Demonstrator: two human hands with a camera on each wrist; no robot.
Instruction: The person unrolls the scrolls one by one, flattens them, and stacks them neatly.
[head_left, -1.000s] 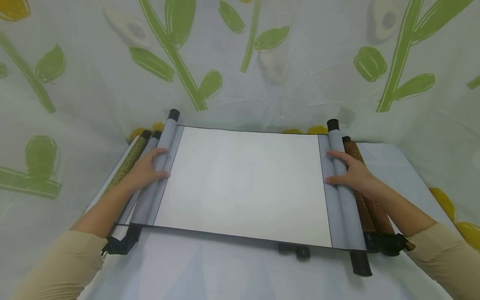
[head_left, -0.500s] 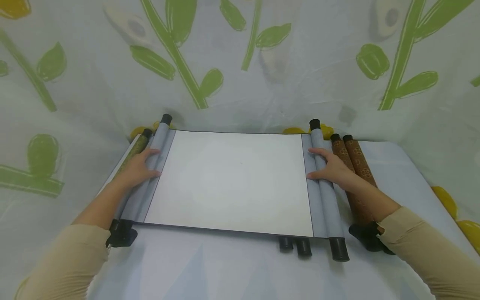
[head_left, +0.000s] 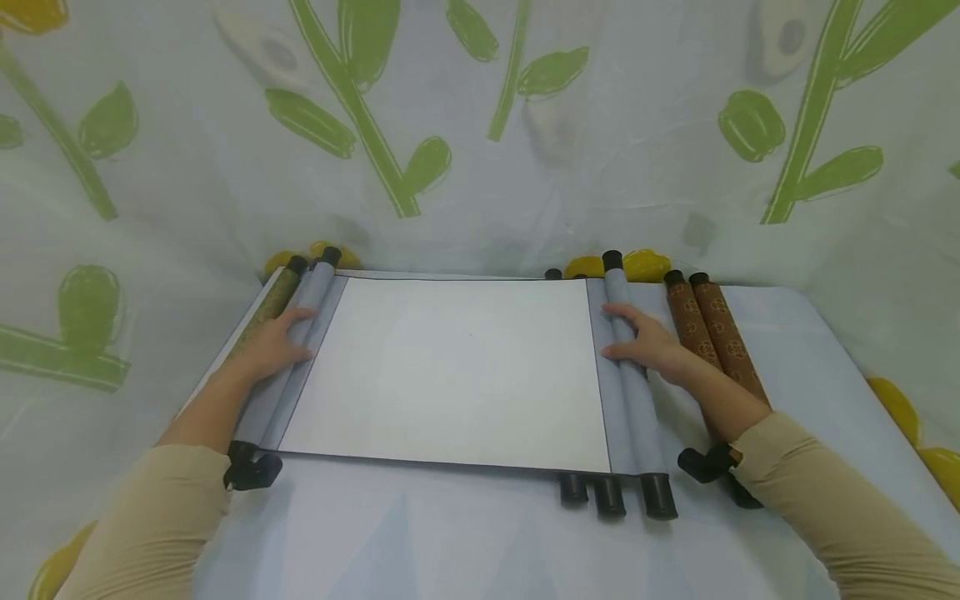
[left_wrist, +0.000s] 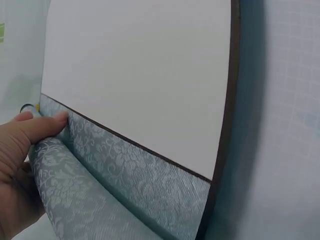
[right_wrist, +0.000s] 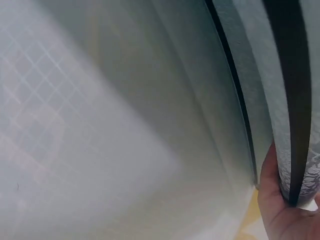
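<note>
A partly unrolled hanging scroll stretches between my hands, its white sheet [head_left: 457, 375] blank and thinly edged in black. My left hand [head_left: 272, 346] holds the left roll [left_wrist: 75, 195], which is covered in grey-blue flowered fabric; the thumb lies over its inner side. On the other end my right hand [head_left: 643, 340] grips the right roll [head_left: 636, 396] between thumb and fingers. A black end knob [head_left: 660, 497] sticks out from this roll's near end. In the right wrist view the right hand [right_wrist: 282, 212] wraps round the fabric roll, seen from its underside.
Two brown patterned scrolls [head_left: 727, 337] lie to the right. At the left is a green patterned scroll [head_left: 273, 307]. Black knobs [head_left: 609, 497] of other rollers poke out beneath the white sheet. A leaf-printed cloth [head_left: 525, 192] hangs behind the pale table [head_left: 465, 533].
Both hands have moved left and lower with the scroll, toward the table. The brown scrolls at the right are more uncovered, and dark knobs now show behind the sheet's far edge.
</note>
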